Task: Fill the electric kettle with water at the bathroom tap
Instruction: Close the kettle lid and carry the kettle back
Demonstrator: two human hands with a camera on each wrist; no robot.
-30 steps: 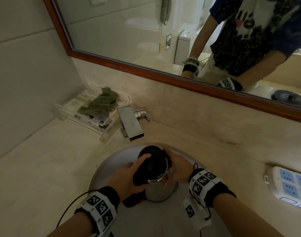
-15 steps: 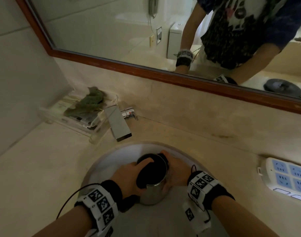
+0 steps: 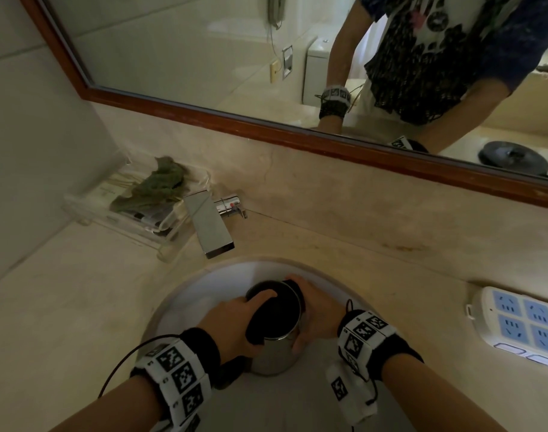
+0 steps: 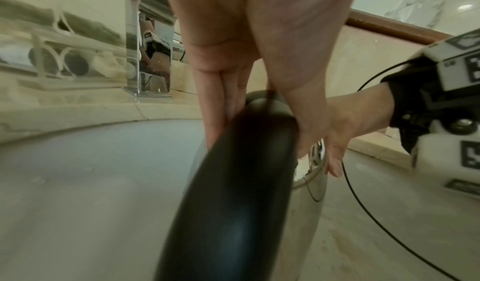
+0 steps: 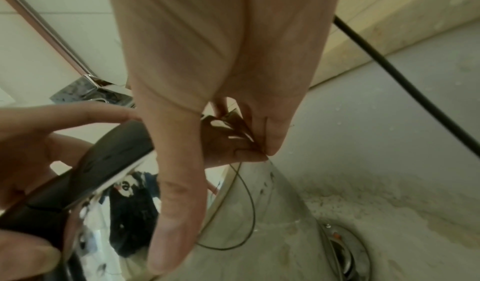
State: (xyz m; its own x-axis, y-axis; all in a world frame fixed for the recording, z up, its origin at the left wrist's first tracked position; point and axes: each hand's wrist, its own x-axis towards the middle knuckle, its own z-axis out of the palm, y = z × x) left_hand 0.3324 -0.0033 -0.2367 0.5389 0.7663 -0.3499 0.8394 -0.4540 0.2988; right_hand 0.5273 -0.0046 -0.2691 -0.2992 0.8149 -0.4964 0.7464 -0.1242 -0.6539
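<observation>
I see a shiny silver kettle [image 3: 274,353] with a black lid [image 3: 274,310], a chrome tap [image 3: 208,226], a pale grey basin [image 3: 222,282] set in beige marbled counter [image 3: 63,307], black-and-white checker-marked wristbands [image 3: 176,369], a white-and-blue power strip [image 3: 522,325], a reddish-brown mirror frame [image 3: 266,126].

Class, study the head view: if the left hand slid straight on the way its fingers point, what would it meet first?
Probably the kettle's black lid, which the left hand already grips; beyond lies the basin wall.
</observation>
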